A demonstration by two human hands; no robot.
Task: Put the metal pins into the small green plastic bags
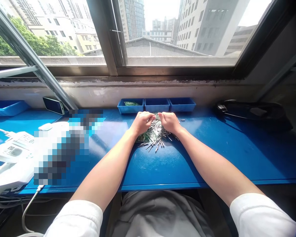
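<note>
Both of my hands are over a heap of thin metal pins (156, 140) on the blue table (148, 171). At the heap's left edge, my left hand (143, 122) has its fingers curled closed, thumb toward the middle. Across a small gap, my right hand (170, 122) is closed the same way at the heap's right side. What either hand grips is too small to make out. Some green pieces (143, 137) show among the pins under my left hand.
Behind the heap stand three joined blue trays (157, 105), the left one with green items. At left are a phone (53, 105), another blue tray (8, 108) and white power strips with plugs (12, 164). A black bag (256, 112) lies at right.
</note>
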